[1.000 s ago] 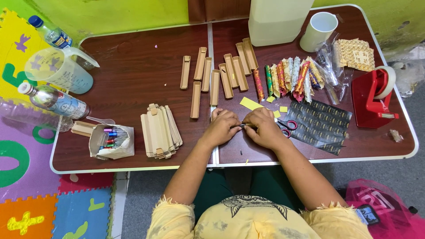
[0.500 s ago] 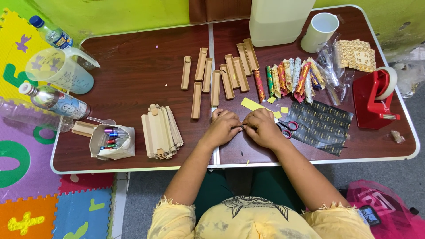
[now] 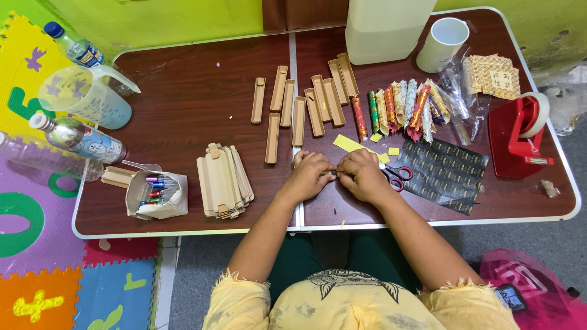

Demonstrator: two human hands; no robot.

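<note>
Head view: left hand (image 3: 310, 177) and right hand (image 3: 362, 176), fingertips together, pinch a small dark strip (image 3: 334, 173) between them; axis left-right; scissors (image 3: 396, 176) just beside right hand.

Both forearms are reaching up from the six o'clock edge, converging toward the centre. The left arm is angling toward one o'clock, the right arm toward eleven o'clock, elbows spread apart near the torso. The left hand (image 3: 310, 175) is lying palm down, knuckles up, its fingers curling in toward three o'clock. The right hand (image 3: 362, 174) is mirroring it, fingers curling toward nine o'clock. The fingertips of both hands are meeting, pinching together at the point between them.
</note>
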